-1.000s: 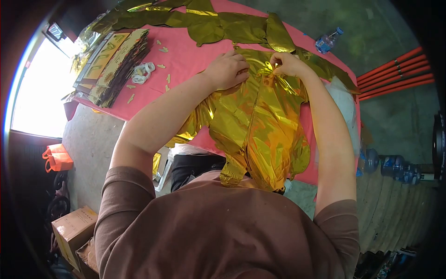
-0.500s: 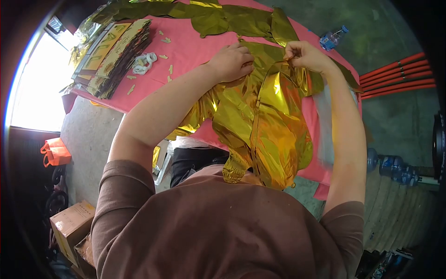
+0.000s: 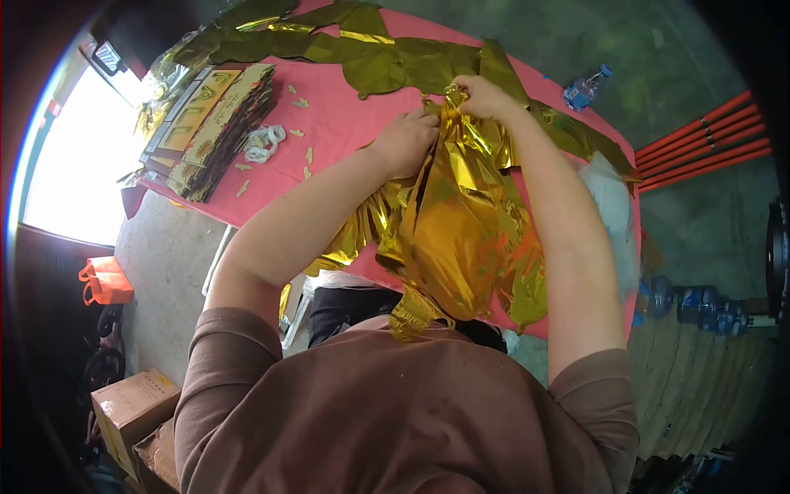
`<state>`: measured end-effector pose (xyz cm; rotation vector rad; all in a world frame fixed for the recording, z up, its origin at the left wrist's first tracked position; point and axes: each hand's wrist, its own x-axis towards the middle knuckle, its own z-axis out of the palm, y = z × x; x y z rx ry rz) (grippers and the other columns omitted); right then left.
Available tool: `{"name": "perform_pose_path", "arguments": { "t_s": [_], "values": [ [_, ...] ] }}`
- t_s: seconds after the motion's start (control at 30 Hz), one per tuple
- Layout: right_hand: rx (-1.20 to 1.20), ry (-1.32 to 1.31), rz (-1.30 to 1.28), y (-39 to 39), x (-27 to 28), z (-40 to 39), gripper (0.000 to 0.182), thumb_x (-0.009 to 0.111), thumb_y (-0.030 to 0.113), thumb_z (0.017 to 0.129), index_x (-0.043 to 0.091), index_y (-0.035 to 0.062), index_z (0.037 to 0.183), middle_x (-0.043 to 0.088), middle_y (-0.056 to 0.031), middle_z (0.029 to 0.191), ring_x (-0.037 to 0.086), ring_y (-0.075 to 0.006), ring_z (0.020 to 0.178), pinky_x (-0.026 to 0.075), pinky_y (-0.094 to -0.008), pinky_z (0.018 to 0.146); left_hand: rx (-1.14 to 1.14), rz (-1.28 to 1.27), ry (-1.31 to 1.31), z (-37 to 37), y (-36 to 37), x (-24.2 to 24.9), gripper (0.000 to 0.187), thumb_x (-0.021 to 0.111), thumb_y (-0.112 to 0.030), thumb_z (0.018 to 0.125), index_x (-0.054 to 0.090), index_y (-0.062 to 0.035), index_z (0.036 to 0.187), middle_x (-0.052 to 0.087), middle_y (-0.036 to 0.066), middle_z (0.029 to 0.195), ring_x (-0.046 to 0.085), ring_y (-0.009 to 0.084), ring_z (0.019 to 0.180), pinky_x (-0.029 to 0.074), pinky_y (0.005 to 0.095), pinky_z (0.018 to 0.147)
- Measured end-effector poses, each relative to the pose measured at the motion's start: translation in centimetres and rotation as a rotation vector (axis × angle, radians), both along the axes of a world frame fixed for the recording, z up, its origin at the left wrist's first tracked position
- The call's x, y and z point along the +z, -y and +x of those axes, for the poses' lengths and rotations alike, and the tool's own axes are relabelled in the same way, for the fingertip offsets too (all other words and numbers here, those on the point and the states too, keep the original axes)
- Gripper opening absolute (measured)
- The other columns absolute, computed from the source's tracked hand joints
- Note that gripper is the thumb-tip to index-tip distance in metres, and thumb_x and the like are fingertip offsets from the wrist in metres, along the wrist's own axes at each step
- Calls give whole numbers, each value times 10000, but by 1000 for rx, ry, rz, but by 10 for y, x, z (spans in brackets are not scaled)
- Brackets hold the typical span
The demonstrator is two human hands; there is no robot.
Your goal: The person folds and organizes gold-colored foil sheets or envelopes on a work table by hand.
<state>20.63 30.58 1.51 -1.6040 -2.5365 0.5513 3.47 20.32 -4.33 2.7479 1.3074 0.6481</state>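
A shiny gold foil balloon (image 3: 453,239), flat and crumpled, hangs from my hands over the near table edge toward my lap. My right hand (image 3: 487,99) is closed on its gathered upper end. Just left of it, my left hand (image 3: 407,142) has its fingers bent onto the foil's left upper edge. The hands are close together, with bunched foil between them. More flat gold foil balloons (image 3: 374,62) lie in a row along the far side of the pink-covered table (image 3: 329,95).
Stacked printed cards (image 3: 210,123) lie at the table's left, beside a coil of white ribbon (image 3: 264,143) and several small pale pieces (image 3: 300,103). A plastic bottle (image 3: 586,89) is at the right edge, with clear plastic (image 3: 609,206) nearer. Cardboard boxes (image 3: 136,403) stand on the floor.
My right hand has moved left and slightly up, closer to my left hand, drawing the foil together into a narrow bunch. My left hand has shifted slightly down and left.
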Motion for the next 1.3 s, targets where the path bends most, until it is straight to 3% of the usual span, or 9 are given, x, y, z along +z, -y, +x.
{"name": "perform_pose_path", "arguments": {
  "t_s": [0.1, 0.13, 0.27, 0.33, 0.57, 0.73, 1.07, 1.17, 1.3],
  "values": [
    [-12, 86, 155, 6, -16, -10, 387, 676, 169, 690, 578, 140, 1063, 654, -62, 899, 613, -226, 887, 435, -363, 839, -32, -15, 48, 0, 0, 0, 271, 559, -159, 753, 608, -89, 1010, 533, 53, 1071, 449, 252, 1092, 383, 383, 914],
    [1, 116, 123, 7, -16, -11, 419, 668, 239, 714, 552, 153, 1107, 651, -74, 961, 600, -260, 969, 317, -428, 991, -54, -6, 83, 0, -1, -1, 278, 559, -159, 754, 606, -93, 1020, 533, 53, 1075, 450, 255, 1092, 384, 385, 915],
    [52, 55, 213, 18, -27, 2, 490, 663, 245, 732, 505, 172, 1190, 600, -81, 1111, 553, -253, 1071, 207, -490, 1056, -76, 41, 122, 2, -1, -7, 265, 561, -165, 756, 608, -90, 1006, 537, 57, 1073, 456, 262, 1085, 389, 393, 906],
    [153, -19, 657, 26, -26, 13, 541, 641, 253, 766, 450, 162, 1265, 500, -86, 1260, 472, -248, 1181, 164, -517, 1074, -37, 29, 94, 1, -3, -6, 235, 561, -178, 761, 616, -83, 969, 549, 61, 1049, 470, 266, 1066, 399, 396, 896],
    [84, -143, 309, 118, -26, 31, 569, 596, 343, 838, 433, 44, 1294, 363, -186, 1379, 328, -327, 1291, 281, -394, 1052, -49, 59, 37, 1, -7, -7, 197, 563, -181, 759, 627, -76, 913, 561, 69, 1004, 488, 269, 1042, 413, 393, 883],
    [69, -54, 218, 158, -46, 17, 778, 447, 525, 874, 213, 5, 1405, 194, -202, 1464, 150, -301, 1374, 111, -414, 1107, -76, 128, 93, -1, -5, -8, 230, 579, -152, 749, 625, -73, 960, 567, 71, 1041, 478, 269, 1080, 413, 384, 894],
    [21, 122, 352, 162, -59, 11, 780, 376, 580, 874, 221, 39, 1414, 194, -153, 1477, 149, -259, 1379, 90, -421, 1107, -140, 12, 218, -9, -24, -14, 311, 589, -173, 768, 593, -50, 1053, 571, 109, 1105, 501, 317, 1055, 422, 402, 905],
    [18, 131, 349, 164, -60, 11, 780, 371, 584, 874, 228, 38, 1412, 193, -151, 1478, 146, -261, 1379, 93, -426, 1106, -270, 207, 150, -28, -6, 2, 336, 605, -197, 764, 596, -57, 1069, 568, 133, 1129, 498, 316, 1082, 418, 397, 922],
    [27, 142, 336, 162, -57, 11, 789, 372, 585, 873, 209, 36, 1416, 178, -153, 1482, 137, -265, 1381, 92, -428, 1107, -259, -42, 53, -54, 31, 18, 313, 602, -151, 804, 581, -10, 1083, 533, 170, 1191, 499, 327, 1093, 403, 398, 935]
  ]
}}
